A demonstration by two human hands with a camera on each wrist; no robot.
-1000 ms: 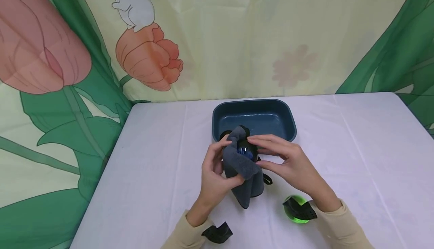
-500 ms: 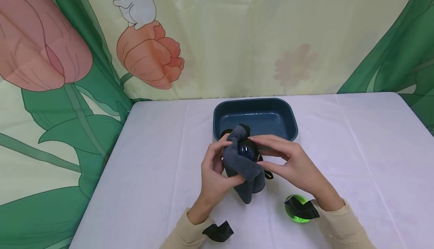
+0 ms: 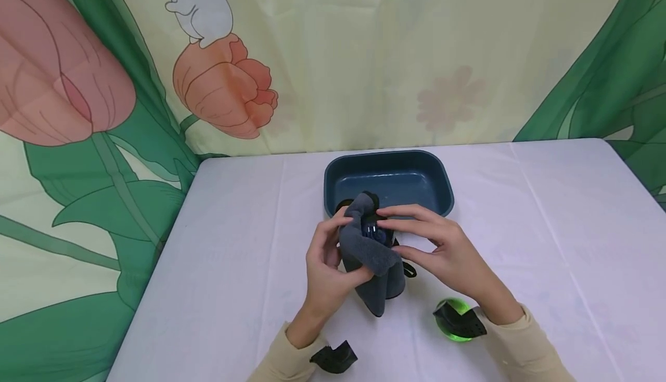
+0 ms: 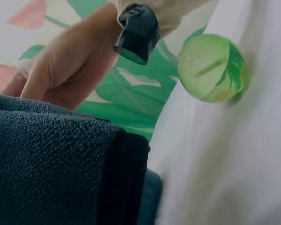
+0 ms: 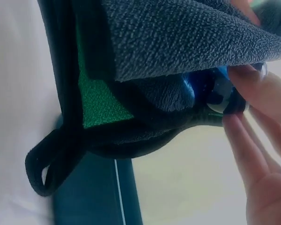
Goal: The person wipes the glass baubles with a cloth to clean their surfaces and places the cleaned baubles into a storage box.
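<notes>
A grey-blue terry cloth (image 3: 372, 255) with black edging is wrapped partly round a glossy dark blue ball (image 3: 373, 232), held up in front of the tub. My left hand (image 3: 331, 275) grips the cloth from the left, thumb pressed over its lower fold. From the right, my right hand (image 3: 442, 243) pinches the ball's exposed side between thumb and fingers. The right wrist view shows these fingertips on the shiny ball (image 5: 220, 93) under a fold of cloth (image 5: 178, 42), whose green patch also shows. In the left wrist view the cloth (image 4: 47, 154) hides the ball.
Behind the hands stands a dark blue rectangular tub (image 3: 416, 182) on the white-covered table (image 3: 234, 255). A clear green ball (image 4: 203, 68) lies on the table near the right wrist, partly covered by the black wrist mount (image 3: 460, 319) in the head view. A printed curtain hangs behind.
My right fingers have shifted further over the ball, and the ball shows a different side, as if turned within the cloth. My left hand keeps its hold; the green ball stays put.
</notes>
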